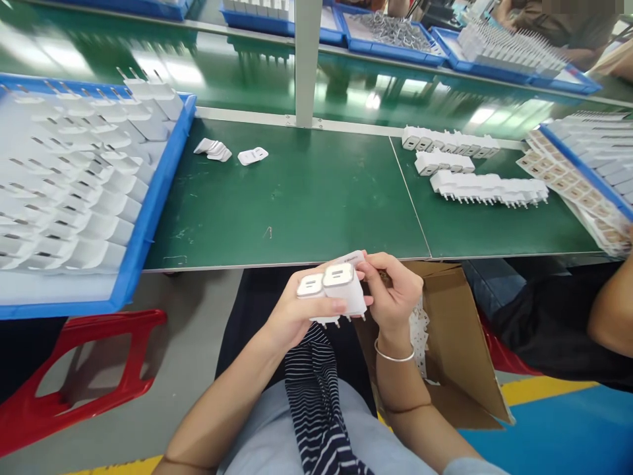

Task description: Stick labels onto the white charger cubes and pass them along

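Observation:
Over my lap, my left hand [291,313] is closed around two white plug chargers [341,290] held side by side. Their port faces point up towards me, and metal pins stick out underneath. My right hand [393,290] has its fingers pinched at the right edge of a white piece [352,257] with faint grey print, just behind the chargers. Whether that piece is another charger or a separate part I cannot tell. On the green table [297,204] ahead lie a small stack of white caps [212,150] and another small group of white caps [252,156].
A blue tray [168,178] full of chargers stands left. Rows of chargers [489,187] line the table's right side, beside label sheets [568,171] and another tray [588,165]. An open cardboard box [459,343] stands by my right arm, a red stool [123,356] at left. Another person's arm [613,303] shows right.

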Demonstrator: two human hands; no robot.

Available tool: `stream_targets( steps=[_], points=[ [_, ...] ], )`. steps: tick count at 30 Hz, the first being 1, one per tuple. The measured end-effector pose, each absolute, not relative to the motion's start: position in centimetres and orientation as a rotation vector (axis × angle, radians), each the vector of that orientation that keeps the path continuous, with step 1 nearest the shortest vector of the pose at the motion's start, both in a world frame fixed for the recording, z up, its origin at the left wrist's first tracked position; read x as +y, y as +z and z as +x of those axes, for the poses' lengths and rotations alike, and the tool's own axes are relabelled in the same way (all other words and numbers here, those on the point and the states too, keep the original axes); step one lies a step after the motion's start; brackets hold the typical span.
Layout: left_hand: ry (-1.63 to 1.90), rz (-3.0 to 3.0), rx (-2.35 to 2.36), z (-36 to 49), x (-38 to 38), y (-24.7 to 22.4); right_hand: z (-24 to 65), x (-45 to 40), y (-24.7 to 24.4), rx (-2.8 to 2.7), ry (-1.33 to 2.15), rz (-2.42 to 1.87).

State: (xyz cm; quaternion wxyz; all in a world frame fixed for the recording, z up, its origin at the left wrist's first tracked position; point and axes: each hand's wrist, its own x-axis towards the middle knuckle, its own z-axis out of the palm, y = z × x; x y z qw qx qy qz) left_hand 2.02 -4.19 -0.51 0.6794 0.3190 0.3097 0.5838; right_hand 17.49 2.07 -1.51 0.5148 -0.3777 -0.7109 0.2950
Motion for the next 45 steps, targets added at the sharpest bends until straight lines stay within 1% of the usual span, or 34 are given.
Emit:
stream_targets(
  steps=[2,4,7,12,19,31,40,45],
  points=[
    [1.399,0.797,0.814,2.5,-4.4,-0.2,17.6,1.9,-1.5,-1.697,0.636,-0.886],
    [1.492,0.990,0.994,2.7,-4.5,0.1,17.8,1.9,-1.4,-1.628,0.666,-0.917],
    [1.537,1.288,1.147,2.6,-4.4,0.4,18.2,1.9,-1.0,-1.508,0.801,-0.947],
    [1.500,1.339,1.086,2.3,-4.3,0.5,18.8,1.4,0.1,-1.360,1.025,-0.913],
    [1.560,1.784,1.445,2.2,-4.4,0.1,18.6,-1.4,0.6,-1.351,1.290,-0.914],
    [1.574,1.990,1.472,1.8,-4.8,0.0,17.9,-1.7,0.4,-1.302,1.388,-0.938],
    [1.418,2.141,1.434,0.8,-4.9,0.2,18.2,-1.5,0.6,-1.355,1.453,-0.986],
    [1.420,2.166,1.421,0.7,-5.0,0.0,18.1,-1.4,0.5,-1.361,1.460,-0.987]
  ],
)
